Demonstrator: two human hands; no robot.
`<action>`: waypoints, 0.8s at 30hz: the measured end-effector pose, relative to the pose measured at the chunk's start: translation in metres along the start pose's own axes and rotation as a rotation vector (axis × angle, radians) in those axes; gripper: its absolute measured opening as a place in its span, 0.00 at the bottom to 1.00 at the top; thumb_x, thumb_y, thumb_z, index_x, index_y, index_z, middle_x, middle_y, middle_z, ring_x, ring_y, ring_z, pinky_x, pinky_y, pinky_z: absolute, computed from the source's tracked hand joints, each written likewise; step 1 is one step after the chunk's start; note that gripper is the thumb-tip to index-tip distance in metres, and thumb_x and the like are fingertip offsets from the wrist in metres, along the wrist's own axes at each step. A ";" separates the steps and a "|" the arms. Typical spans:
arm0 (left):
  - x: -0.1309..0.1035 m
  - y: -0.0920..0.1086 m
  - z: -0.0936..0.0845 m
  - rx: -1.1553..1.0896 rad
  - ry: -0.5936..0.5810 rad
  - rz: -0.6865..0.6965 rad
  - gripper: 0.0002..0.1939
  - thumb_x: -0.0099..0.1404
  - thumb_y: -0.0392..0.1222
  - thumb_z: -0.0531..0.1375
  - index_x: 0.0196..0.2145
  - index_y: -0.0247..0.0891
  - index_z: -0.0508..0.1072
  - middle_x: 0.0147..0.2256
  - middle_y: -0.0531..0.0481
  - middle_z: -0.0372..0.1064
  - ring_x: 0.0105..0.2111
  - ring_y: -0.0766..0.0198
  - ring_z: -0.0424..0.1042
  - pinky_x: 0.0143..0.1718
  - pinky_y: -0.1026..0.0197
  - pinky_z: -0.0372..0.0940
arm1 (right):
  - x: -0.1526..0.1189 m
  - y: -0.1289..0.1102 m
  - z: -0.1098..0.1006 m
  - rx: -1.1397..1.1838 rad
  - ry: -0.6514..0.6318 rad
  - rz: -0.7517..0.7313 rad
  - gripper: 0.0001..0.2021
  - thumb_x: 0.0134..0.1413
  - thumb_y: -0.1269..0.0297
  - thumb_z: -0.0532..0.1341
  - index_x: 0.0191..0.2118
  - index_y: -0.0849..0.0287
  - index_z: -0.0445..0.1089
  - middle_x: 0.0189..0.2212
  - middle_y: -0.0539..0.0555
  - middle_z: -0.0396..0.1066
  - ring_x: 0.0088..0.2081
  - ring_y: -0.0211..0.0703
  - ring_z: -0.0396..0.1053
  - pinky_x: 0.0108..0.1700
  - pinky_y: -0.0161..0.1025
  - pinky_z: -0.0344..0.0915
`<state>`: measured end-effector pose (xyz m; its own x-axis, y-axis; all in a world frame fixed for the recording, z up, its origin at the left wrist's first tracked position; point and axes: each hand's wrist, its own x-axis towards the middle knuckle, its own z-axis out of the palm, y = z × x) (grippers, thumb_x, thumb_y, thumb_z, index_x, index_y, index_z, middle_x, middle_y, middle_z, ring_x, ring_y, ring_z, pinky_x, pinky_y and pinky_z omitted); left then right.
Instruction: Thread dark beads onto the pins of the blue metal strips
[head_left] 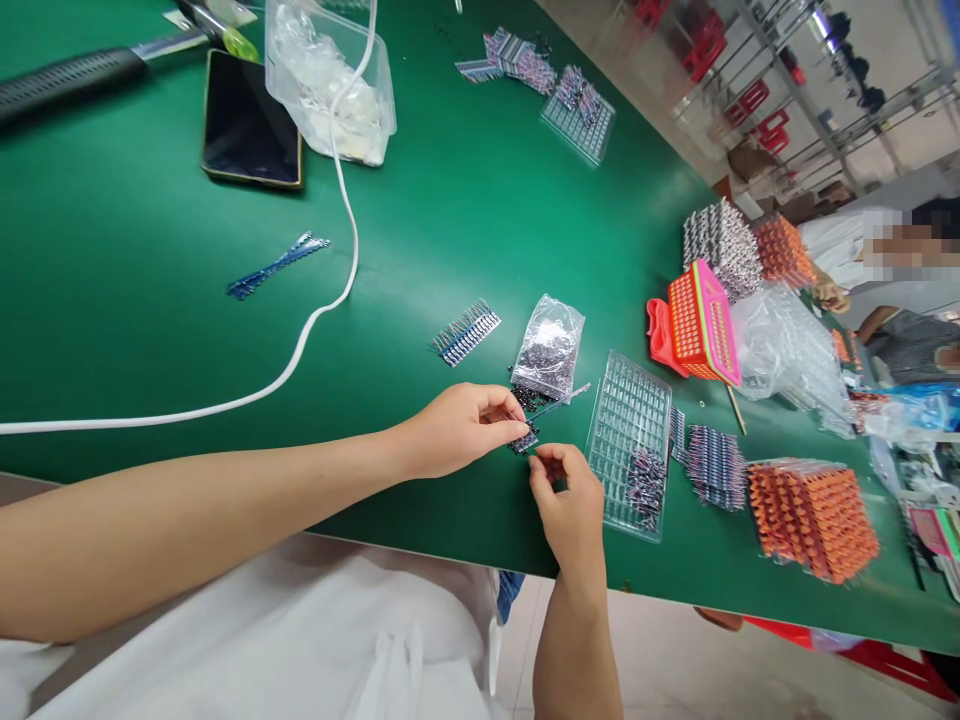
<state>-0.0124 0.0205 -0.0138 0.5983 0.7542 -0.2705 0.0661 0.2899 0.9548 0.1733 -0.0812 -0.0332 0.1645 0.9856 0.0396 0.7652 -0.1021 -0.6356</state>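
Note:
My left hand (465, 430) is closed, thumb and fingers pinching a small dark strip with pale rectangles (527, 440). Just to its right, my right hand (568, 500) has thumb and forefinger pinched close to the strip's lower end; whatever they hold is too small to make out. Loose small black parts (531, 398) lie beyond my left fingertips, with thin tweezers-like metal (566, 398) across them. A clear plastic bag (551, 345) of dark parts is behind. Left of the bag lies a strip of small circuit boards with wire leads (466, 333).
A clear compartment tray (622, 430) holds a heap of parts, right of my hands. Stacked orange pieces (814, 520) and a pink-orange basket (701, 325) stand farther right. A white cable (300, 345), phone (251, 125), hammer (75, 85) and plastic tub (375, 110) occupy the left. People sit at far right.

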 end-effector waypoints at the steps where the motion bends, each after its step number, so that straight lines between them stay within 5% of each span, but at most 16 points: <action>1: 0.000 0.000 0.000 0.002 0.000 0.003 0.10 0.60 0.47 0.62 0.31 0.37 0.73 0.28 0.52 0.71 0.32 0.61 0.70 0.37 0.60 0.64 | 0.000 0.000 -0.001 0.001 -0.003 0.002 0.05 0.61 0.66 0.58 0.37 0.57 0.71 0.33 0.51 0.72 0.31 0.37 0.69 0.35 0.35 0.69; 6: 0.000 -0.002 0.000 -0.003 0.001 0.015 0.09 0.61 0.46 0.63 0.31 0.37 0.73 0.29 0.52 0.72 0.32 0.61 0.72 0.37 0.60 0.65 | -0.002 0.004 -0.003 0.022 0.003 0.003 0.07 0.62 0.66 0.56 0.38 0.57 0.72 0.35 0.52 0.73 0.34 0.39 0.71 0.36 0.36 0.69; 11: -0.001 0.000 0.000 -0.002 -0.018 0.015 0.09 0.61 0.46 0.63 0.31 0.37 0.74 0.29 0.51 0.74 0.33 0.60 0.73 0.38 0.59 0.66 | -0.012 0.001 0.001 0.084 0.183 -0.030 0.04 0.62 0.66 0.60 0.41 0.56 0.71 0.37 0.53 0.74 0.37 0.40 0.73 0.40 0.39 0.71; 18: -0.008 -0.004 0.003 -0.088 -0.201 0.106 0.06 0.64 0.43 0.62 0.34 0.37 0.74 0.47 0.43 0.78 0.51 0.56 0.75 0.54 0.55 0.67 | -0.017 -0.013 0.010 0.098 0.379 -0.200 0.04 0.62 0.68 0.61 0.42 0.55 0.71 0.36 0.54 0.76 0.39 0.43 0.75 0.41 0.43 0.73; 24: -0.013 0.000 0.002 0.019 -0.255 0.221 0.04 0.67 0.41 0.60 0.35 0.40 0.73 0.50 0.45 0.78 0.53 0.56 0.75 0.57 0.51 0.65 | -0.016 -0.008 0.019 0.112 0.507 -0.217 0.04 0.60 0.68 0.63 0.41 0.54 0.70 0.33 0.52 0.75 0.35 0.42 0.75 0.38 0.41 0.74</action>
<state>-0.0182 0.0094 -0.0095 0.7799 0.6256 -0.0196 -0.0738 0.1231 0.9897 0.1529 -0.0934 -0.0430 0.3108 0.7912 0.5267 0.7487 0.1375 -0.6485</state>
